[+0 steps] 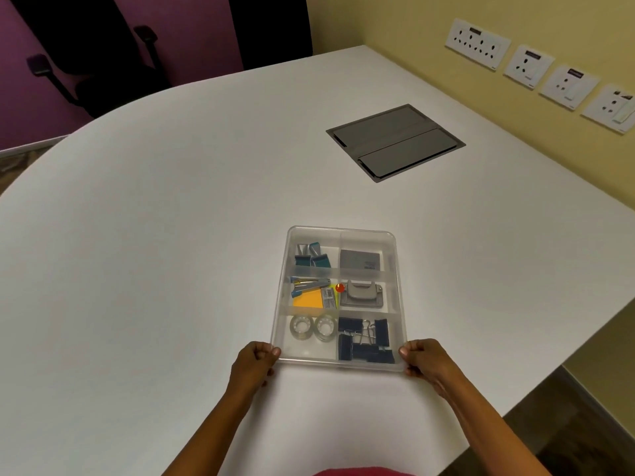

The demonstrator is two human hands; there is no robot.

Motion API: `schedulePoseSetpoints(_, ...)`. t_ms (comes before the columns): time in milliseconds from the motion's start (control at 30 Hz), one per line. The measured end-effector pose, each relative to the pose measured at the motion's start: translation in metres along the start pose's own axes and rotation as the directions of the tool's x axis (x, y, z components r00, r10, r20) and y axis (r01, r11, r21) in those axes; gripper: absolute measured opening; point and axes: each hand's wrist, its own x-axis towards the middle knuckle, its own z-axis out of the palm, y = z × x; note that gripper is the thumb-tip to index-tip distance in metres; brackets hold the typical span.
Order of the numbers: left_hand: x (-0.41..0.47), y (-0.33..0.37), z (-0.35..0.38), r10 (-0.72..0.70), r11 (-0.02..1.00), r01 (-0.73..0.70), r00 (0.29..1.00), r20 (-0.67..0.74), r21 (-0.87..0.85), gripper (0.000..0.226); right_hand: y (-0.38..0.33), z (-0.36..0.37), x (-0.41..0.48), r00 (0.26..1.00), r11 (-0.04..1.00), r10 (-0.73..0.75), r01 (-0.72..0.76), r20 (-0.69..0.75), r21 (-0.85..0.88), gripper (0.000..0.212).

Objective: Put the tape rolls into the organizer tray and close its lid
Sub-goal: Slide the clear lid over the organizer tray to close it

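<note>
A clear plastic organizer tray (pixel 398 269) rests on the white table in front of me, with a translucent lid lying over it. Two clear tape rolls (pixel 313 326) lie side by side in its near left compartment. My left hand (pixel 256 362) grips the tray's near left corner, thumb on top. My right hand (pixel 424 359) grips the near right corner the same way. Other compartments hold black binder clips (pixel 364 340), a stapler with orange sticky notes (pixel 311 293), a grey hole punch (pixel 360 293), teal clips (pixel 311 255) and a grey box (pixel 360 260).
A grey cable hatch (pixel 395 142) is set flush in the white table (pixel 171 235) at the far right. Wall sockets (pixel 536 63) line the yellow wall on the right. A black office chair (pixel 103 63) stands beyond the table's far left edge.
</note>
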Motion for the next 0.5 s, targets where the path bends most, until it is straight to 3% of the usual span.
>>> schedulePoseSetpoints(233, 0.014, 0.016, -0.001, -0.015, 0.998, 0.016, 1.0, -0.009, 0.067, 0.012, -0.013, -0.015, 0.012, 0.998, 0.989, -0.068, 0.068, 0.005, -0.134, 0.018)
schedulePoseSetpoints(500, 0.086, 0.093, 0.016, 0.05, 0.994, -0.05, 0.999, -0.005, 0.098, 0.025, -0.087, -0.021, 0.08, 0.987, 0.989, -0.146, 0.144, -0.069, -0.029, 0.027)
